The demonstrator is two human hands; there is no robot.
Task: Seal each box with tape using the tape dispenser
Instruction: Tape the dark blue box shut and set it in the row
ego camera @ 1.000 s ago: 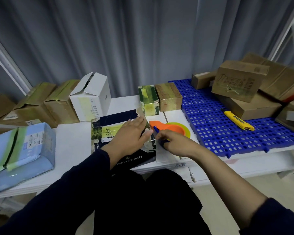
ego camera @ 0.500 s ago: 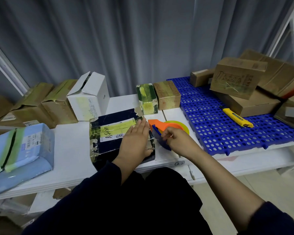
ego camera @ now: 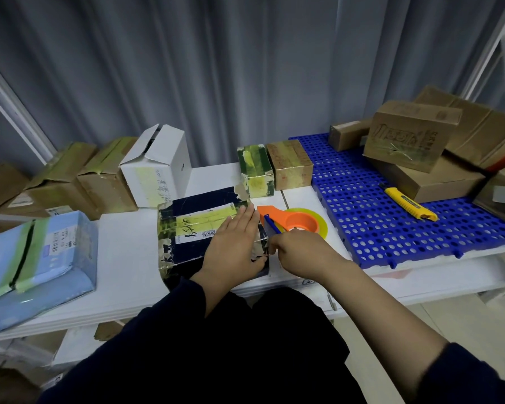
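White table (ego camera: 123,258) carries the dark box (ego camera: 199,205) under my L hand (ego camera: 233,246), fingers flat so it won't slide, while R hand (ego camera: 301,252) just beside curls round the tape dispenser (ego camera: 295,221) handle at the box's edge.

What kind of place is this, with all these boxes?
Probably a parcel packing station: taped cardboard boxes piled along a white table, an orange tape dispenser, and a yellow box cutter lying on a blue mat.
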